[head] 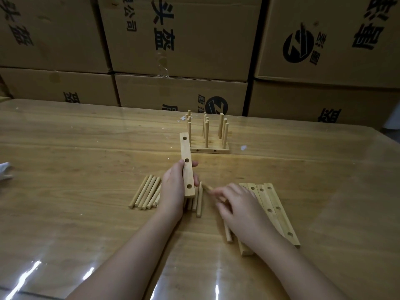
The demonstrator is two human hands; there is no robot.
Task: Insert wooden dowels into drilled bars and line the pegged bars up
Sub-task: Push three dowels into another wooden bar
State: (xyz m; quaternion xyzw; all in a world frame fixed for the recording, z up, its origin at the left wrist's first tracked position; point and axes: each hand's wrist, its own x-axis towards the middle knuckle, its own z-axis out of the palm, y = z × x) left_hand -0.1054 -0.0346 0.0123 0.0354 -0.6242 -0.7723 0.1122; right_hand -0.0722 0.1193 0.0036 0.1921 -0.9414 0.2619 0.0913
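above the loose dowels (147,192), left hand (173,187) grips a drilled bar (186,156) pointing lengthwise away, right hand (240,204) pinching a dowel (207,187).

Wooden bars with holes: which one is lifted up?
The pale wooden three-hole bar gripped in the left hand; the other empty drilled bars lie flat on the wooden table.

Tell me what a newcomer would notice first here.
First, the left hand near the middle of the table, gripping a three-hole drilled bar, while the right hand beside it pinches a dowel. Next, the cluster of pegged bars standing at the far middle, before a wall of printed cardboard boxes.
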